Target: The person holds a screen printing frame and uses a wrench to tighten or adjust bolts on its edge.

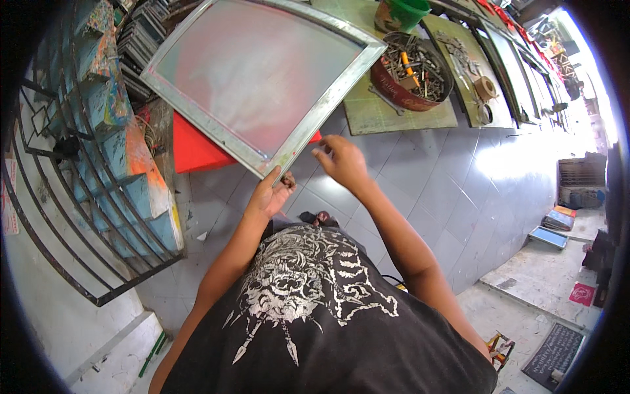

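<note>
Screen-printing frame (259,79), metal-edged with a pink-stained mesh, is held tilted up in front of the person, above the grey tiled floor (433,184). Left hand (270,194) is clamped on its lowest corner, fingers curled round the rail from below. Right hand (341,161) hovers just beside the frame's lower right edge, fingers loosely apart, holding nothing. From the left hand the frame runs up and away, its long axis slanting toward the round tray of tools (412,69) on the bench beyond.

You grip a dull, scuffed metal screen frame (315,115) with smooth, paint-stained mesh (256,65), above glossy grey floor tiles (459,177).
</note>
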`<state>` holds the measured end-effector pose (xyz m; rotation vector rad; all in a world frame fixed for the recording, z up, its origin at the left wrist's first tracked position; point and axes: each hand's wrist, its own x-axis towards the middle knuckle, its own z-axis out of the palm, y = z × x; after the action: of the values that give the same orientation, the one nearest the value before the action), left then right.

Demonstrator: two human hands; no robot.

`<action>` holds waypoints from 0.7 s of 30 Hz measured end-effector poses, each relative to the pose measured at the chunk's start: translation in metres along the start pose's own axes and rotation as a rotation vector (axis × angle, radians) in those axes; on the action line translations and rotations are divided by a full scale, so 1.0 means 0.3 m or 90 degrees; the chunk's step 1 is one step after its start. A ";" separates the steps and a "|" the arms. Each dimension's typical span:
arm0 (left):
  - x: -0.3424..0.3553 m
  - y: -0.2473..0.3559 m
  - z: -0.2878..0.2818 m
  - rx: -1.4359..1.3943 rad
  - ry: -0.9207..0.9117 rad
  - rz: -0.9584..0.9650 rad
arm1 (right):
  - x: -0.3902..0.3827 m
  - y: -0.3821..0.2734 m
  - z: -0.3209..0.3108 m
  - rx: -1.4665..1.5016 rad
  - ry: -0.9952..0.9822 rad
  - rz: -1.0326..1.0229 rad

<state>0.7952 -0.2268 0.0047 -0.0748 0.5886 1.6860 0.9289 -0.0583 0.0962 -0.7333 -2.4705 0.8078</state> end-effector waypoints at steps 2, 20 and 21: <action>0.001 0.001 0.033 0.000 0.037 -0.001 | -0.036 -0.018 0.026 0.016 -0.049 -0.056; 0.007 0.003 0.007 0.050 0.064 0.011 | -0.156 -0.102 0.164 0.092 -0.107 -0.105; 0.004 0.006 0.006 0.053 0.055 0.014 | -0.160 -0.118 0.148 0.090 -0.113 -0.086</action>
<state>0.7937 -0.2251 0.0066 -0.0826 0.7262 1.6834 0.9290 -0.1295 0.0748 -0.4575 -2.5521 1.0233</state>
